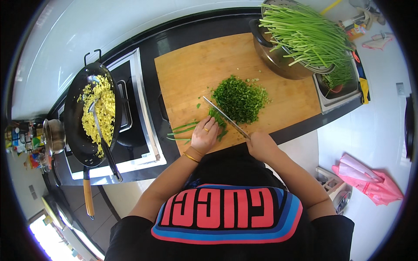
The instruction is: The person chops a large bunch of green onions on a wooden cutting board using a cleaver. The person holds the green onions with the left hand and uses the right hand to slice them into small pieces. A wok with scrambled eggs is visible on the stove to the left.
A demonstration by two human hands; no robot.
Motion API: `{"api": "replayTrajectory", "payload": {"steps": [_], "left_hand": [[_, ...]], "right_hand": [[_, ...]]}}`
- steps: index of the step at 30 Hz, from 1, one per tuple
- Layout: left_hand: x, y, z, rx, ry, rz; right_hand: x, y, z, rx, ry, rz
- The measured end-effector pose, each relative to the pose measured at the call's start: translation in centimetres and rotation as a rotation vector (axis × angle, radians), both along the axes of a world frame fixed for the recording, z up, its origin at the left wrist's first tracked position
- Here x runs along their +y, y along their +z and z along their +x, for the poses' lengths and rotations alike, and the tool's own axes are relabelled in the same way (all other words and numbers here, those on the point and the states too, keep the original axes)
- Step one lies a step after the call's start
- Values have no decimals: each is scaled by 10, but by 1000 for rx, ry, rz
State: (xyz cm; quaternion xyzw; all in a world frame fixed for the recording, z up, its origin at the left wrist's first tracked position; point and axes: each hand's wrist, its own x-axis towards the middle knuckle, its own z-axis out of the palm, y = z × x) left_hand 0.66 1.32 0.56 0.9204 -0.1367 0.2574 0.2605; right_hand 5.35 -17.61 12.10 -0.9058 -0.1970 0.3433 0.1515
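Along the near edge of the cutting board (183, 65), I see the left hand (205, 134) bent over a small bunch of green stems (222, 128), its fingers curled and pinning it to the wood, with longer ends poking out to the left; the right hand (262, 145) is clenched around the handle of a knife (227, 116), whose blade slants forward and left, just beside those fingertips; whether its edge touches the board I cannot tell from here; just past the blade lies a heap of finely chopped greens (239, 99), with stray bits around it; I take that heap as the part done, and the pinned bunch as a portion only partly cut; farther off, at the far right, stands a large pot (278, 61), and over it a metal colander (324, 69) bears a thick load of long whole stems (305, 32), so I judge plenty is left uncut; well apart on the left, a wok (76, 122) on the hob (137, 130) holds crumbly yellow food (106, 102), which looks cooked to me, with a long-handled utensil (98, 126) resting in it.
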Motion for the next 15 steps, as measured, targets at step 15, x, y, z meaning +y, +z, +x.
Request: {"api": "replayTrajectory", "payload": {"steps": [15], "left_hand": [[0, -2, -1, 26, -7, -16]], "right_hand": [[10, -27, 1, 128, -17, -95]]}}
